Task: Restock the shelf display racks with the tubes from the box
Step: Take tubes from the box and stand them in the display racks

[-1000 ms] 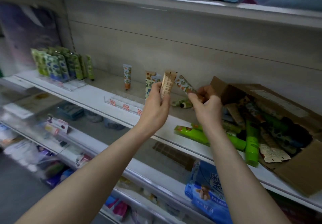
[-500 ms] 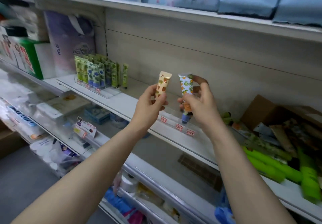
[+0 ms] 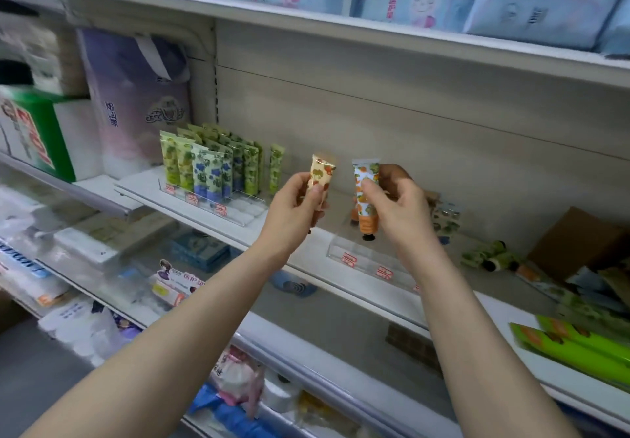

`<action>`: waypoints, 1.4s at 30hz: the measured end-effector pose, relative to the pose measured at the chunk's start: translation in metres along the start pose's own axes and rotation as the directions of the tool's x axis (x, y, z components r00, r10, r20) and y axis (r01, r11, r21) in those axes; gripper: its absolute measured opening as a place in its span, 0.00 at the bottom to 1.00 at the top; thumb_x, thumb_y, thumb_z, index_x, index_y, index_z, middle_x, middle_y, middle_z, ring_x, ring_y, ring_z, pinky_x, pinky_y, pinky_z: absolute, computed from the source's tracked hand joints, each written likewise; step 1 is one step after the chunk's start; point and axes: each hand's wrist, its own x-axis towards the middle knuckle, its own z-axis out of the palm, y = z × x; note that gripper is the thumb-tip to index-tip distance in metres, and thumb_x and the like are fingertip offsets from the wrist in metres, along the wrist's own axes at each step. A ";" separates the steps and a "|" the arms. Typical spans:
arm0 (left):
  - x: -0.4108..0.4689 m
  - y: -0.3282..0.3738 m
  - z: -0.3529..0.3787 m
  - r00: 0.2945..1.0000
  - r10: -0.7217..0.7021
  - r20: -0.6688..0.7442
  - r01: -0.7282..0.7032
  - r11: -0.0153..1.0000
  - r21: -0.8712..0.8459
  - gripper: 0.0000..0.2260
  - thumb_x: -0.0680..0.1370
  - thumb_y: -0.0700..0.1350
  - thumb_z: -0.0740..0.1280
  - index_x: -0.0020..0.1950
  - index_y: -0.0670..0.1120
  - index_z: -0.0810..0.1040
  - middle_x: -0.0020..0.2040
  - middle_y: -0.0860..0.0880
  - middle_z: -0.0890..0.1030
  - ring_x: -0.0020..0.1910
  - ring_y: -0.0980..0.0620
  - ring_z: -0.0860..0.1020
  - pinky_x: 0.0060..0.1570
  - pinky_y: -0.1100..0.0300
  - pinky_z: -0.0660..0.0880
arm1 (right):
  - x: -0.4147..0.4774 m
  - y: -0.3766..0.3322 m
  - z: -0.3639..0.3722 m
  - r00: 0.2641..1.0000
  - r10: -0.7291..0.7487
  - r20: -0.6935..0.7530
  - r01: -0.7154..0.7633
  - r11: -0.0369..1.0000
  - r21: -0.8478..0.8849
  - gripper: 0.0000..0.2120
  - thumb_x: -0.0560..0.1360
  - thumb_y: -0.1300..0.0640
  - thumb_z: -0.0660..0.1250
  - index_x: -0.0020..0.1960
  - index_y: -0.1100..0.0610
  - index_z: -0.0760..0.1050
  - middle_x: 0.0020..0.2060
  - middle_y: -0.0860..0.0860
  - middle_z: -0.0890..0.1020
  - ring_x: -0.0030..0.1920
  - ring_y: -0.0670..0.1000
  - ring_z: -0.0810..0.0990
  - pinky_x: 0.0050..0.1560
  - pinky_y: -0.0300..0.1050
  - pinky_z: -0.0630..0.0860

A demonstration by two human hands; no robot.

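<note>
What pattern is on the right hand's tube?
Tube: white, orange fruit, green leaves; head view.

1. cream tube, left of the two held up: red and green fruit print.
2. white tube, right of it: orange fruit, green leaves, orange lower end, dark cap.
3. racked tubes, far left: pale green with green or blue blotches.
4. long boxes, near right: lime green.
5. cardboard box, far right: brown.

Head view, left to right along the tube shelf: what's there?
Purple pack → stocked rack → cream tube → orange tube → fallen green tubes → box.
</note>
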 end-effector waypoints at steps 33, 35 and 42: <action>0.098 -0.038 0.021 0.985 -0.057 0.161 0.055 0.998 0.016 0.05 0.79 0.43 0.67 0.54 0.48 0.78 0.49 0.49 0.83 0.49 0.49 0.81 0.51 0.53 0.80 | 0.074 -0.005 -0.029 0.994 0.100 -0.039 -0.102 0.778 -0.619 0.02 0.71 0.57 0.75 0.44 0.53 0.84 0.36 0.48 0.84 0.37 0.47 0.83 0.46 0.42 0.80; 0.098 -0.039 0.021 0.983 -0.063 0.173 0.062 0.998 0.010 0.05 0.79 0.42 0.67 0.53 0.48 0.78 0.49 0.50 0.83 0.49 0.49 0.82 0.50 0.55 0.79 | 0.074 -0.005 -0.031 0.993 0.103 -0.055 -0.113 0.725 -0.679 0.03 0.71 0.56 0.75 0.45 0.54 0.84 0.37 0.47 0.84 0.37 0.46 0.82 0.44 0.41 0.78; 0.096 -0.042 0.025 0.976 -0.066 0.207 0.068 0.998 -0.002 0.05 0.78 0.42 0.67 0.53 0.50 0.78 0.48 0.51 0.83 0.49 0.50 0.81 0.50 0.55 0.79 | 0.077 0.002 -0.033 0.992 0.059 -0.112 -0.124 0.648 -0.752 0.04 0.72 0.57 0.73 0.46 0.57 0.84 0.35 0.48 0.81 0.40 0.48 0.81 0.43 0.38 0.72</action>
